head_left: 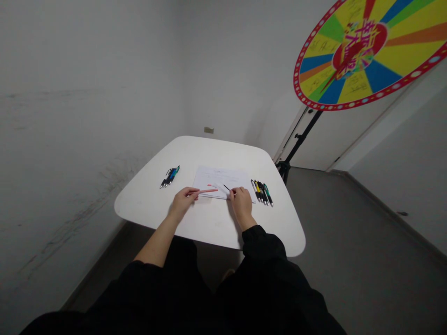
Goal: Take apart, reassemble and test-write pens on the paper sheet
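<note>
My left hand (183,200) is closed on a slim pink pen barrel (209,190), which points to the right over the paper. Between the fingertips of my right hand (240,202) is a thin dark pen refill (226,187), tilted up to the left. The two parts are apart from each other. Beneath them lies a white sheet of paper (223,175) with faint print. A short pink pen piece (209,185) rests on the sheet, with tiny parts beside it too small to make out.
Several pens (170,177) lie in a group at the left of the white table (209,228). Another row of pens (262,193) is just right of my right hand. A colourful prize wheel (359,56) on a black stand (300,139) rises behind the table's right side.
</note>
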A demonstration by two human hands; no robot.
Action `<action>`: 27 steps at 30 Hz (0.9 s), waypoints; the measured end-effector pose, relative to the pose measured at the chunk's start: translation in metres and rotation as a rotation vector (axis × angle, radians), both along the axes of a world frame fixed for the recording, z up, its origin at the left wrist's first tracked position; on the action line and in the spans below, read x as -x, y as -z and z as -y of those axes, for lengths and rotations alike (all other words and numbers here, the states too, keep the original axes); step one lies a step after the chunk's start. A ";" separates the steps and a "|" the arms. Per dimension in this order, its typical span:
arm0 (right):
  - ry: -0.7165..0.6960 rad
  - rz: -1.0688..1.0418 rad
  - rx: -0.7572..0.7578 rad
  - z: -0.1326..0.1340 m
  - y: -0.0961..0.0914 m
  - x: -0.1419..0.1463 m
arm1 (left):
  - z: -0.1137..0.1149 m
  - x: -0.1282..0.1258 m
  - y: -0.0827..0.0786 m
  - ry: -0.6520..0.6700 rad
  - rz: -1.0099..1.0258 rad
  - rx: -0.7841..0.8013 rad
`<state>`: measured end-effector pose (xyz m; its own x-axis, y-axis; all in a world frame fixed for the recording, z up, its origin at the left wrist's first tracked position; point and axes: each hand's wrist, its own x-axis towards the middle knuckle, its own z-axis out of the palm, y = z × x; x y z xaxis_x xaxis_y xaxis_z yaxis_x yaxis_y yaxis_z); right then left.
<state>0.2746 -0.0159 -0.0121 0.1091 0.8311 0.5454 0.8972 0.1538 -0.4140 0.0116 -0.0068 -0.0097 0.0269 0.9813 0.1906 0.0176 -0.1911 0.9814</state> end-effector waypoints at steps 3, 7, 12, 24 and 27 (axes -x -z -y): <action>-0.037 -0.153 0.006 0.000 0.000 -0.003 | 0.000 0.000 -0.002 -0.012 0.026 0.016; -0.100 -0.397 0.012 0.001 -0.001 -0.007 | 0.000 0.000 -0.004 -0.027 0.061 0.043; -0.187 -0.705 -0.013 0.002 -0.002 -0.012 | 0.001 0.000 -0.006 -0.039 0.092 0.046; -0.245 -0.842 -0.033 0.005 0.000 -0.014 | 0.000 0.002 -0.006 -0.033 0.106 0.039; -0.219 -0.825 -0.027 0.005 -0.001 -0.014 | 0.001 0.002 -0.006 -0.029 0.104 0.043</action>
<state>0.2884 -0.0212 -0.0115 0.3190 0.8673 0.3821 0.2592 0.3079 -0.9154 0.0095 -0.0075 -0.0033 -0.0190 0.9887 0.1485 -0.0794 -0.1496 0.9856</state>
